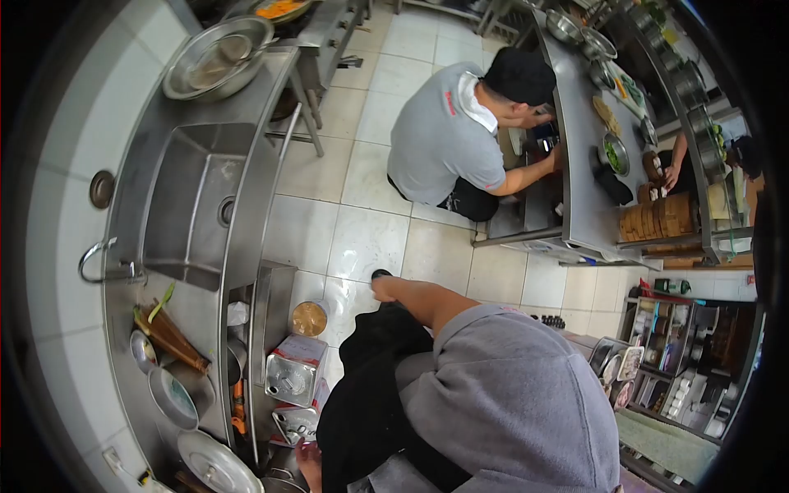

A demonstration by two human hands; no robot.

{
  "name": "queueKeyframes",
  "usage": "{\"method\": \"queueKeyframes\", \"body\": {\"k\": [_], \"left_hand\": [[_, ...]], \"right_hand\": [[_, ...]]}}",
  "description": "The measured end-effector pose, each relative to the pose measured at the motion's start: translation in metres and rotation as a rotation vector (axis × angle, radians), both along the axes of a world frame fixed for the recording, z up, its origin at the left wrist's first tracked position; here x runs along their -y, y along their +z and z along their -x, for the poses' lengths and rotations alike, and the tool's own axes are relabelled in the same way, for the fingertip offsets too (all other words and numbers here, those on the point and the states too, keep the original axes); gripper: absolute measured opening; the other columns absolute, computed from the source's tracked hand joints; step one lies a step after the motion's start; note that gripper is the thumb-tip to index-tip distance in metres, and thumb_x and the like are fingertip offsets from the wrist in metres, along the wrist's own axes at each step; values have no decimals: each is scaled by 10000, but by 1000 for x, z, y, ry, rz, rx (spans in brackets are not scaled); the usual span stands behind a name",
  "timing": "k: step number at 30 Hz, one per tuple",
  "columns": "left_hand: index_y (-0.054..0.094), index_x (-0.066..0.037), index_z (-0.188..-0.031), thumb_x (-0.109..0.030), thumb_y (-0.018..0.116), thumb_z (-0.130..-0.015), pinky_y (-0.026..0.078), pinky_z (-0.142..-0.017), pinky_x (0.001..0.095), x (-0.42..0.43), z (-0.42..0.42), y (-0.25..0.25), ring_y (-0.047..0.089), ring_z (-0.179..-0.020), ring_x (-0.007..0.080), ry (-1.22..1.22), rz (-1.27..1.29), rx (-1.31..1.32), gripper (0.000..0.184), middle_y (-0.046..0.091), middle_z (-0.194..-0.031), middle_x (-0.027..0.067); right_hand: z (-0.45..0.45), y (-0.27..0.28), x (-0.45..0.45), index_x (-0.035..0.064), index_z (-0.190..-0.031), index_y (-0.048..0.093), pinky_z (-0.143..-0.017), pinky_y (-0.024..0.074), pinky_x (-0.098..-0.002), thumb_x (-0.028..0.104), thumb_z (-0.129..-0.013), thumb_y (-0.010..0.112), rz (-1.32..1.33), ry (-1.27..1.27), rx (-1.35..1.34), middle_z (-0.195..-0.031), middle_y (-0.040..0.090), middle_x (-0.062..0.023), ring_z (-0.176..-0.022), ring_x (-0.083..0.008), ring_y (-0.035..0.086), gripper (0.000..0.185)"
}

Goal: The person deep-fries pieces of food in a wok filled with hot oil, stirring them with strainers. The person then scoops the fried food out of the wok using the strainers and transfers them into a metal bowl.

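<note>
At lower centre, the left hand (310,465) is near a metal tin (289,380); the right hand (382,287) is mid-frame. I cannot tell their fingers' state or what is finished.

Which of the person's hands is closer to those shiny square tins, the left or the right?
Left. The left hand is just below the shiny square tins in the picture. The right hand is farther off, above and to their right.
</note>
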State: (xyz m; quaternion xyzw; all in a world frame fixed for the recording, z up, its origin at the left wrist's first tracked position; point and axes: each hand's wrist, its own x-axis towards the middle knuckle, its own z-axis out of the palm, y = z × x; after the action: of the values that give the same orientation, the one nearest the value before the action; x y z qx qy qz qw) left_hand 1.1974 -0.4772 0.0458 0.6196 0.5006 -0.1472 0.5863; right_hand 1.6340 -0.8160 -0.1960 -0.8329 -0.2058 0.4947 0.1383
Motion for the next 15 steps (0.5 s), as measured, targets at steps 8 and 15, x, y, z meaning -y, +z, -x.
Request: {"method": "queueKeyframes", "body": {"k": [8, 15], "left_hand": [[482, -47, -1298, -119, 560, -867, 496, -607, 280, -3, 130, -38, 629, -763, 169, 488, 15, 60, 443, 649, -990, 102], [508, -37, -1289, -183, 562, -893, 501, -656, 278, -16, 230, -8, 644, -819, 153, 654, -203, 177, 426, 661, -978, 84]], "right_hand": [[85, -40, 33, 3, -1228, 572, -541, 576, -407, 189, -812, 632, 414, 452, -256, -827, 695, -223, -632, -303, 702, 459], [87, 47, -156, 85, -1341, 437, -511, 526, -429, 131, -896, 534, 188, 86, -320, -914, 660, -183, -666, -277, 670, 458]]}}
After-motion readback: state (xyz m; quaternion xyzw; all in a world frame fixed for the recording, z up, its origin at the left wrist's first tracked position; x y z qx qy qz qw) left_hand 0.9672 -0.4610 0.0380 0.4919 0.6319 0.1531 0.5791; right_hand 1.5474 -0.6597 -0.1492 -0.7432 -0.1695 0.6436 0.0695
